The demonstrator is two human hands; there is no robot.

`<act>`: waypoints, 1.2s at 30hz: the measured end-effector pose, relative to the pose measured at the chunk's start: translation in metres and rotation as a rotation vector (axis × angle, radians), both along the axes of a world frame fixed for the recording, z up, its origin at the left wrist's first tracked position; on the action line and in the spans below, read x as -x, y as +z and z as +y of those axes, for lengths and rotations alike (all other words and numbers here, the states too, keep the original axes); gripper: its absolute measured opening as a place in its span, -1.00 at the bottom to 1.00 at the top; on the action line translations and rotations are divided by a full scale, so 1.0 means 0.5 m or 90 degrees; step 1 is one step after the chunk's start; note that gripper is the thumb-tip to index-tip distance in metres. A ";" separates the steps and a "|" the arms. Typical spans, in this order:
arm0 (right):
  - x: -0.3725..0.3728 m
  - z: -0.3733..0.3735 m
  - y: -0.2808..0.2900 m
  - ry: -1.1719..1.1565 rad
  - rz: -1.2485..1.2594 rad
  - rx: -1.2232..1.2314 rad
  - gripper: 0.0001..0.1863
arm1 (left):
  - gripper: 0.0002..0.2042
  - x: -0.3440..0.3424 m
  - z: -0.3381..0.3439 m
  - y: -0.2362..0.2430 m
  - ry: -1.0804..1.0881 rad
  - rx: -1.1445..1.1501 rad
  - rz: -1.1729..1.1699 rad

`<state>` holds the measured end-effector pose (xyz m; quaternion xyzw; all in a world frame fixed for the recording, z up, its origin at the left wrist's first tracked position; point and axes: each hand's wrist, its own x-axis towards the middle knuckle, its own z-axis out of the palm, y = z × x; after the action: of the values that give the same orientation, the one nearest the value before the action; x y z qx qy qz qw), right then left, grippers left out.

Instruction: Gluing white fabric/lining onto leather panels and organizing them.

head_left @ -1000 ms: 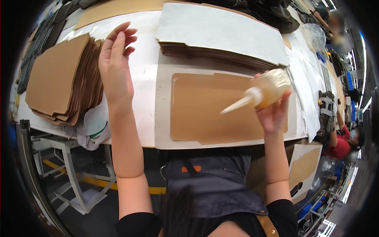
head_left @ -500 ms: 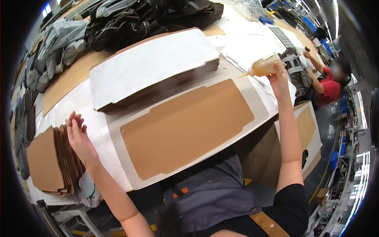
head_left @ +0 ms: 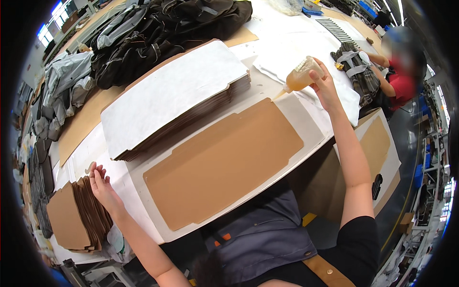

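A brown cardboard panel [head_left: 222, 165] lies flat on a pale board [head_left: 311, 128]. My right hand [head_left: 324, 86] grips a squeeze bottle [head_left: 299, 76] of amber liquid, tilted with its narrow nozzle at the panel's upper-right corner; whether it touches is unclear. Behind the panel is a stack of panels with a white top sheet [head_left: 169, 93]. At the left, my left hand [head_left: 103, 184] is empty, fingers loosely bent and apart, beside a pile of brown cardboard pieces [head_left: 67, 215].
Dark and grey fabric bundles [head_left: 136, 48] cover the back left of the white table [head_left: 275, 38]. At right, a co-worker in red [head_left: 397, 83] handles strapped dark fabric [head_left: 354, 71]. Below them, a leaning board [head_left: 375, 143] stands beside the table.
The view has swung, showing more fabric at the back. The bottle in my right hand has moved to the panel's far right corner. My left hand stays by the cardboard pile, fingers apart.
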<state>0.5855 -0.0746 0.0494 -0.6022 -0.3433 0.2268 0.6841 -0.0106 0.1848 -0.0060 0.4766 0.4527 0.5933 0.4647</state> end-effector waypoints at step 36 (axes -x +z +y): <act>0.052 -0.290 -0.029 -0.072 0.077 0.033 -0.13 | -0.73 0.002 0.003 0.002 -0.021 -0.008 0.016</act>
<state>0.5593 -0.2195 0.0348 -0.6231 -0.2613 0.2327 0.6995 -0.0118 0.1862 -0.0049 0.4943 0.4468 0.5826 0.4655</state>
